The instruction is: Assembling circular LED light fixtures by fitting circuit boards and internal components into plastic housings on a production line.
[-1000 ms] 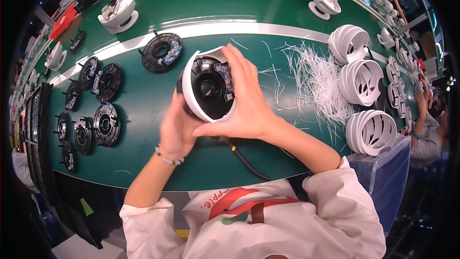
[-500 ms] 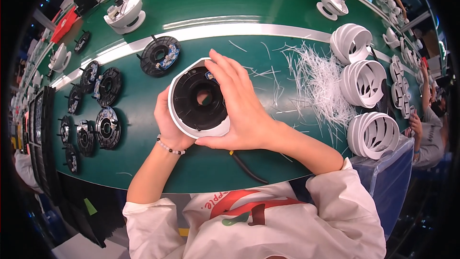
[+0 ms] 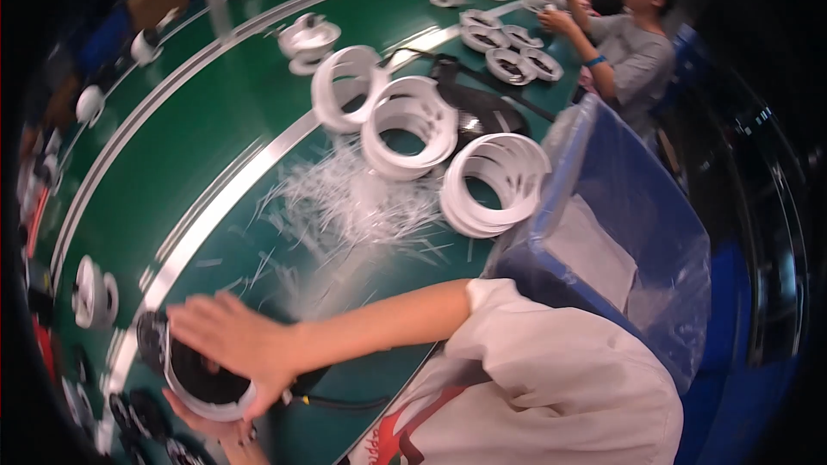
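Observation:
A white round housing point(image 3: 226, 409) with a black disc-shaped part point(image 3: 205, 377) inside it is between my two hands at the lower left. Over its top lies my right hand point(image 3: 231, 340), blurred, with the fingers stretched across the far rim and the thumb at the near side. My left hand point(image 3: 202, 420), with a beaded bracelet at the wrist, supports the housing from below and is partly hidden by it. Just right of the hands, a black cord-like item point(image 3: 340, 401) with a yellow band lies on the green table.
Thin white strips point(image 3: 345, 207) lie heaped beyond my right arm, beside stacked white rings point(image 3: 412, 127). A blue bin point(image 3: 560, 263) with a clear liner stands at the right. Black round parts point(image 3: 142, 413) are at the lower left. A co-worker point(image 3: 633, 56) handles white parts far right.
The view has swung to the right, so the ring stacks and blue bin now show near the middle. Both hands still hold the housing, and the right fingers reach farther across its opening.

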### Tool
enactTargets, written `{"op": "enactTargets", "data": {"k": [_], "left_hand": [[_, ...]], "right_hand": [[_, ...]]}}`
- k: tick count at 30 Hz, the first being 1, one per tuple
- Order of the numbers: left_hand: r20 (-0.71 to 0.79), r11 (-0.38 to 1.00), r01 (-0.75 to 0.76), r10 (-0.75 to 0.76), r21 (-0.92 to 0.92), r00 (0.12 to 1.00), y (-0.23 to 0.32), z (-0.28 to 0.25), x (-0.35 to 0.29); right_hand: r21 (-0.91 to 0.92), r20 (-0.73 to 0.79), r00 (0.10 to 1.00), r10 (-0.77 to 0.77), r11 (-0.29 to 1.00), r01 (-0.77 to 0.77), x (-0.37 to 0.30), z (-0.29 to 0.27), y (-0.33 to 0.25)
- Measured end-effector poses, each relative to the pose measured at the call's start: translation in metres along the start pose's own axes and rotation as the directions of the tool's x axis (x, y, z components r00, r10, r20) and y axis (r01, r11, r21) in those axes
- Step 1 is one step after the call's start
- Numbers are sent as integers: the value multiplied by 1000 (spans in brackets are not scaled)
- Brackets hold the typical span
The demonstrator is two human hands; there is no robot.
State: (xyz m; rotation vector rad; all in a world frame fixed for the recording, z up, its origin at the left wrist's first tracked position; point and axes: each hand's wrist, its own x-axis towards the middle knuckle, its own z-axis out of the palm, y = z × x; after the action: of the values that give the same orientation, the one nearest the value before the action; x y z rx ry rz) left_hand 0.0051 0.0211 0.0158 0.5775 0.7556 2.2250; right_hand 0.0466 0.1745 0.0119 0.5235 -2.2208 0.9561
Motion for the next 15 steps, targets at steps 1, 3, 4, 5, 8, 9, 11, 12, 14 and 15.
{"op": "enactTargets", "data": {"k": [1, 3, 4, 5, 8, 9, 11, 12, 14, 15], "left_hand": [[41, 1000, -16, 15, 24, 999, 3, 0, 6], [-133, 994, -96, 102, 48, 986, -12, 13, 27], [-53, 998, -50, 48, -37, 997, -26, 20, 47], [-135, 994, -100, 106, 54, 985, -24, 21, 50], [-153, 990, -117, 127, 75, 980, -26, 30, 54], [-127, 992, -88, 99, 88, 987, -27, 31, 56], [-126, 997, -17, 7, -77, 992, -32, 36, 59], [-116, 996, 13, -23, -90, 993, -35, 37, 61], [-135, 995, 20, -33, -94, 990, -43, 42, 66], [-210, 998, 36, -47, -57, 977, -48, 41, 69]], "right_hand": [[17, -24, 1000, -5, 1000, 5, 5, -8, 0], [4, -124, 992, 14, 1000, -14, 7, -31, 11], [-29, -95, 994, 62, 997, -65, 0, -51, 20], [-22, -77, 995, 70, 997, -71, 5, -54, 17], [-52, -19, 989, 149, 987, -150, 9, -56, 11], [-48, -34, 985, 171, 984, -173, 8, -55, 9], [-53, -54, 978, 201, 978, -203, 2, -56, 5], [-89, -101, 969, 225, 968, -234, -1, -58, 3], [-120, -164, 945, 282, 946, -302, -10, -59, 4], [-122, -174, 942, 288, 942, -311, -13, -61, 8]]}}
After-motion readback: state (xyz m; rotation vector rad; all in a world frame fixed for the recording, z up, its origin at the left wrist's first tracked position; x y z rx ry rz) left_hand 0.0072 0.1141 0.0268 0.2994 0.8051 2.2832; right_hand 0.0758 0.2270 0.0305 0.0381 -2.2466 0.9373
